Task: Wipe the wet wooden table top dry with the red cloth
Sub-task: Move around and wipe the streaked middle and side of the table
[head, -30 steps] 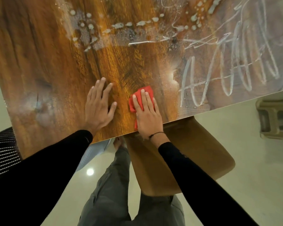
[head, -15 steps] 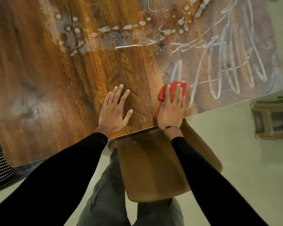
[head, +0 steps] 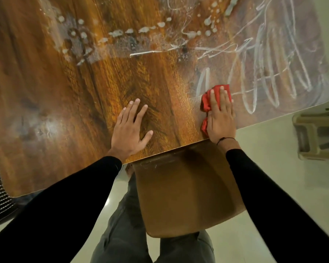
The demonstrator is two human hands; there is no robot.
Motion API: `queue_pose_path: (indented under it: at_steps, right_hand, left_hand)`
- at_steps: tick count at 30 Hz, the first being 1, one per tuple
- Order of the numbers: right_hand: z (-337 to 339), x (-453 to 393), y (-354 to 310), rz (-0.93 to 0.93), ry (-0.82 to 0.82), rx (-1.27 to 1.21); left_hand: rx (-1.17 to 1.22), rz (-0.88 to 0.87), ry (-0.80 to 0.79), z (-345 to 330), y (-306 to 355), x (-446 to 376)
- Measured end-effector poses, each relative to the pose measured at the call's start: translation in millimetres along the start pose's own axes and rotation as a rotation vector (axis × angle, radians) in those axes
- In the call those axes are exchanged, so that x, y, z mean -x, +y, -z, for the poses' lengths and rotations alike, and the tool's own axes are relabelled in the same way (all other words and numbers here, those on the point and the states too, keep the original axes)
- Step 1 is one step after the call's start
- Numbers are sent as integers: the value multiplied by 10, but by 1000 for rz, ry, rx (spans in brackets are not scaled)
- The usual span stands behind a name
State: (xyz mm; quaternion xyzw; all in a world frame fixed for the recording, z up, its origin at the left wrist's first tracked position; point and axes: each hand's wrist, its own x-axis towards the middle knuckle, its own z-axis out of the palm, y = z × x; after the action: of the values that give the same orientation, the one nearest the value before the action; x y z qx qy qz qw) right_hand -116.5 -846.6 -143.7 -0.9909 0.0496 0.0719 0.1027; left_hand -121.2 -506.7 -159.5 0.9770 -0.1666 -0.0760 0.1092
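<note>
Red cloth (head: pixel 207 103) sits under my right hand (head: pixel 221 116), pressed flat on the counter (head: pixel 84 92) close to the near edge. Fingers (head: pixel 219 95) of that hand are stretched out nearly straight and close together, lying on top of the cloth, pinning it down rather than gripping it. Cloth is bunched and crumpled, bright red, poking out past the fingertips and along the thumb side of the hand; its long axis runs roughly from the near edge away from me, same line as the hand.

Left hand (head: pixel 131 128) is flat on bare wood, fingers spread, holding nothing, apart from the cloth. I judge it as a brace only.

Key relation: the wet streaks (head: pixel 264 86) start right at the cloth's far and right sides and spread off to the right, toward the corner. More drops and a smeared patch (head: pixel 122 35) lie farther away, up and left of the cloth. The wood just left of the cloth, between the two hands, looks dry. So the right hand is the nearer one, and I judge the next stroke goes rightward and away from me into the looping streaks. Task is far from done, lots of wet left.

Brown chair seat (head: pixel 186 196) is tucked under the near edge, below the hands.
</note>
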Motion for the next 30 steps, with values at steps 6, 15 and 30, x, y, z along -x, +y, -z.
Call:
queue_pose_path:
  at_steps: [6,15,30]
  right_hand:
    - [-107,-156,-768,-652,191,-35]
    - [-115,127,-173,507,-110,129]
    - [13,-63,-344,394,-65,24]
  left_hand:
    - [-5,-1,3,-14,-8,5]
    - [-5,-3,-4,-49,-11,-18]
    - [41,87,6,-65,801,-466]
